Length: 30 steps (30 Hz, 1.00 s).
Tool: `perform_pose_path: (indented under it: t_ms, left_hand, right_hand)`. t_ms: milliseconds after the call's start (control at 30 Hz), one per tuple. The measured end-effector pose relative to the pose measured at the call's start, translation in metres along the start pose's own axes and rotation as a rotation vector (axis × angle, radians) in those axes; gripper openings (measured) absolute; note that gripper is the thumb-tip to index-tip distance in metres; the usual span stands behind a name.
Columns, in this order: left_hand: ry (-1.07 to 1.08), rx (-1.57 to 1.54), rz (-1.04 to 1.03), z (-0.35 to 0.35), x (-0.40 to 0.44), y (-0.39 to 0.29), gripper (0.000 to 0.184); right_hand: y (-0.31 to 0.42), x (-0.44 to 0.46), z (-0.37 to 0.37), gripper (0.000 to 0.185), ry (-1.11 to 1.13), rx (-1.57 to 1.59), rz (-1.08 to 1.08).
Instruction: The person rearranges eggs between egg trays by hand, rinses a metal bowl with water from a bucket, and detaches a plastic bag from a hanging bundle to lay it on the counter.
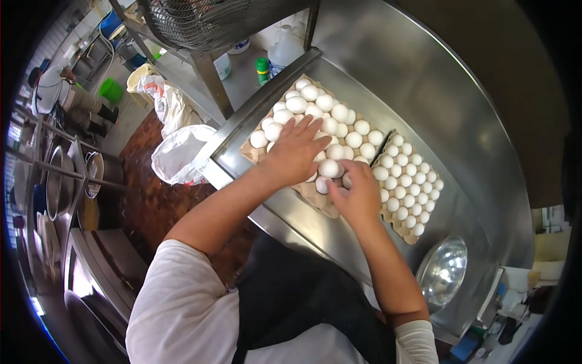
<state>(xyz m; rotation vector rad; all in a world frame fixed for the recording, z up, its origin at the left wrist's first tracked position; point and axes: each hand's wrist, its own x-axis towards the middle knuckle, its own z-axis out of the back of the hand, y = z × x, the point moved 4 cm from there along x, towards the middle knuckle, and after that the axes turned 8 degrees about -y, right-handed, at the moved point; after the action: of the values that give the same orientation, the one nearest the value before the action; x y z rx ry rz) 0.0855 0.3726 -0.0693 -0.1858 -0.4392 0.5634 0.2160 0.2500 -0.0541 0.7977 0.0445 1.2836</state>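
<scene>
White eggs (296,105) are heaped on a brown cardboard egg tray (321,199), some lying on top of others. My left hand (296,151) rests over the middle of this heap, palm down with fingers spread. At the tray's near side, my right hand (357,193) has its thumb and fingers curled around an egg (329,168), with other eggs pressed close by; its fingertips are partly hidden. Just to the right lies a second cardboard tray (410,238), filled with eggs (405,181) in even rows.
Both trays sit on a steel counter (291,224) with a raised back wall. A shiny metal bowl (445,273) stands at the right. Behind are a green can (262,71), a plastic jug (285,51) and a fan (200,21). White sacks (182,155) lie left; another person (66,100) stands far left.
</scene>
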Motion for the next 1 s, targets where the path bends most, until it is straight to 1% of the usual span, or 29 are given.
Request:
perform_pose_path:
  t_ms: [33, 233, 400, 567, 600, 700, 800, 1000]
  left_hand:
    - [0.009, 0.004, 0.004, 0.002, -0.001, -0.002, 0.059]
    - [0.012, 0.020, -0.003, 0.005, -0.004, -0.003, 0.059]
    - [0.026, 0.040, 0.012, 0.002, -0.001, -0.008, 0.061]
    - [0.032, 0.062, 0.030, 0.005, -0.001, -0.014, 0.065]
    - [0.046, 0.075, 0.017, 0.007, 0.000, -0.017, 0.068]
    - [0.035, 0.054, -0.060, 0.006, 0.001, -0.034, 0.068]
    - [0.006, 0.019, -0.128, -0.009, -0.002, -0.055, 0.067]
    - [0.012, 0.114, -0.117, -0.027, -0.010, -0.070, 0.064]
  right_hand:
    - [-0.004, -0.005, 0.005, 0.039, -0.033, 0.024, 0.015]
    - [-0.036, -0.039, 0.037, 0.032, -0.092, 0.037, -0.092]
    - [-0.045, -0.060, 0.052, 0.025, -0.087, 0.075, -0.152]
    - [-0.058, -0.074, 0.060, 0.026, -0.088, 0.104, -0.163]
    - [-0.059, -0.076, 0.062, 0.026, -0.087, 0.098, -0.166]
    - [-0.071, -0.086, 0.065, 0.025, -0.089, 0.074, -0.187]
    - [-0.079, -0.092, 0.065, 0.025, -0.104, 0.107, -0.243]
    - [-0.085, -0.098, 0.070, 0.025, -0.084, 0.104, -0.275]
